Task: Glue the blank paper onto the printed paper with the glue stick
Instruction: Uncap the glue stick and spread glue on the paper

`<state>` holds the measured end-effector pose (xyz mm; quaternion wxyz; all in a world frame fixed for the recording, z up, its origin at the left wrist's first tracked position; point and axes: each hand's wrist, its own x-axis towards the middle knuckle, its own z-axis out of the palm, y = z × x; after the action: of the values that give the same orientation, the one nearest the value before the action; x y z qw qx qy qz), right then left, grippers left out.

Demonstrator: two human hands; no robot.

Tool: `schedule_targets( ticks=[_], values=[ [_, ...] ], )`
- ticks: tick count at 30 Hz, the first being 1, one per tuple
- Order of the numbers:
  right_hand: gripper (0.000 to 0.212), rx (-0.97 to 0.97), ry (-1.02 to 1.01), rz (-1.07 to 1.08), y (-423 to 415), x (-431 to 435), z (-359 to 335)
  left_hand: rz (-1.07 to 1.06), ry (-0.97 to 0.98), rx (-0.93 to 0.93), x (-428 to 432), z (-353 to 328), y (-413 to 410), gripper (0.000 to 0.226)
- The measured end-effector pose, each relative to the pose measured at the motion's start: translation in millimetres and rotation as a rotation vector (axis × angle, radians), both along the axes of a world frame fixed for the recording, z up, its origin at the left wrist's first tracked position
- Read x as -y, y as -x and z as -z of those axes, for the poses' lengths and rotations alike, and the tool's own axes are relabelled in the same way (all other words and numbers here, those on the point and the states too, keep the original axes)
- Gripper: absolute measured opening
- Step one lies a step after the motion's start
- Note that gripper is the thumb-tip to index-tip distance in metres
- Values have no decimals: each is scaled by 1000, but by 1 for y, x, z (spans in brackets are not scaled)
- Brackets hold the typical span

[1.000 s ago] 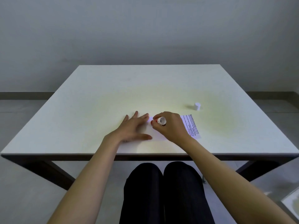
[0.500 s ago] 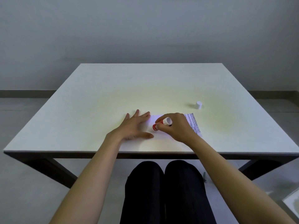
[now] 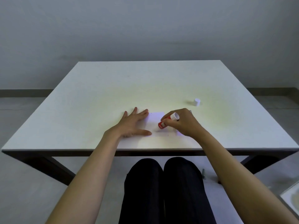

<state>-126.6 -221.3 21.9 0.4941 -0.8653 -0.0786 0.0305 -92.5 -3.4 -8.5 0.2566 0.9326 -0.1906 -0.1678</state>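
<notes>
A blank white paper (image 3: pixel 153 122) lies flat near the front edge of the table. My left hand (image 3: pixel 132 125) rests flat on its left side with fingers spread, holding nothing. My right hand (image 3: pixel 182 124) grips a red glue stick (image 3: pixel 168 121) with a white end, tilted, its lower tip down on the paper. The printed paper is almost fully hidden under my right hand; only a sliver of its edge (image 3: pixel 178 134) shows. The glue stick's white cap (image 3: pixel 197 102) stands on the table further back to the right.
The white table (image 3: pixel 145 88) reaches to a grey wall. Its front edge runs just below my wrists. My dark-clad legs show beneath it. A pale object (image 3: pixel 291 198) sits at the bottom right corner.
My right hand has drawn the glue stick toward me and to the right across the blank paper, tilting it so the red body shows. It now covers the printed paper. My left hand stayed put.
</notes>
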Motion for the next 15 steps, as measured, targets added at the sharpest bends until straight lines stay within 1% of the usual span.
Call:
schedule_targets(
  ticks=[3,5,7,10,13,15],
  values=[
    [11,55,-11,159,-7,3,2,6,-6,-2,0,-1,0,91],
    [9,55,-10,148,-5,2,4,5,-6,-7,0,-1,0,91],
    [6,20,34,64,1,5,3,1,3,-7,0,-1,0,91],
    [14,-43,27,-23,4,16,-1,-1,13,-3,-1,0,0,92],
    [13,-49,31,43,-2,20,-3,0,12,-8,-1,0,0,92],
    [14,1,40,132,-7,17,-2,0,7,-12,0,0,0,91]
  ],
)
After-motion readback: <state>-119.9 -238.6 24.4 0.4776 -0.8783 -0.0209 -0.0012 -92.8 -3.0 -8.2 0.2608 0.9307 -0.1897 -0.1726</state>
